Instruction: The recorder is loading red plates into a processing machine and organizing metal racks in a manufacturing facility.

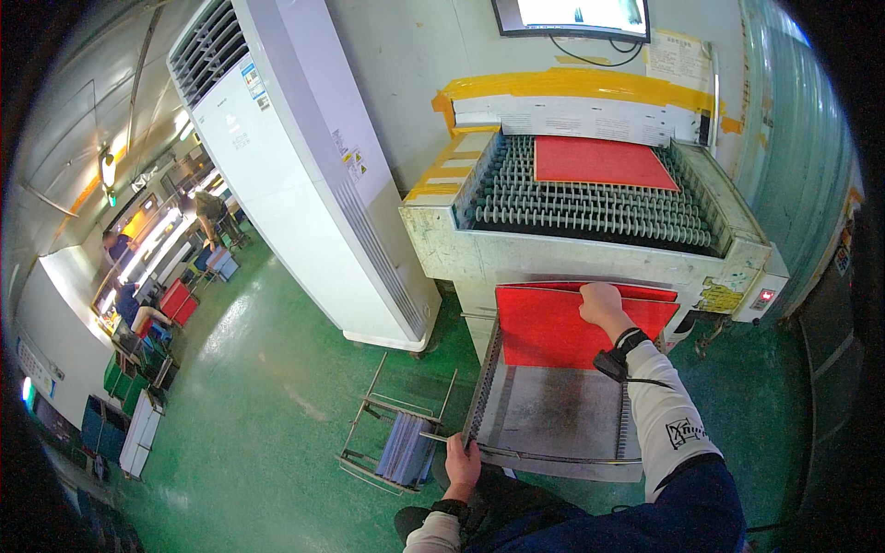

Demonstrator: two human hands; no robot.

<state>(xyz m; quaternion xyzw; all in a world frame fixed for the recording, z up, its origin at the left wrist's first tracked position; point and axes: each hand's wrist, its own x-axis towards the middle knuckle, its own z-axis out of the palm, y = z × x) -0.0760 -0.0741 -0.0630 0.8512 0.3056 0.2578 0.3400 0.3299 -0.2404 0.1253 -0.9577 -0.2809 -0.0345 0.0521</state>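
My right hand (602, 305) is closed over the top edge of a red board (544, 332), which stands upright in a metal rack (553, 405) with toothed sides. Just behind it shows the edge of another red board (636, 290). My left hand (463, 463) grips the near left corner of the rack, by its metal rod. Beyond the rack, a third red board (604, 164) lies flat on the rollers of a conveyor machine (590, 217).
A tall white air conditioner (304, 175) stands left of the machine. On the green floor sits a wire rack (406, 447) holding several thin grey-blue boards. A screen (572, 17) hangs on the wall. Several people sit at lit benches far left. Clear strip curtains (797, 157) hang at right.
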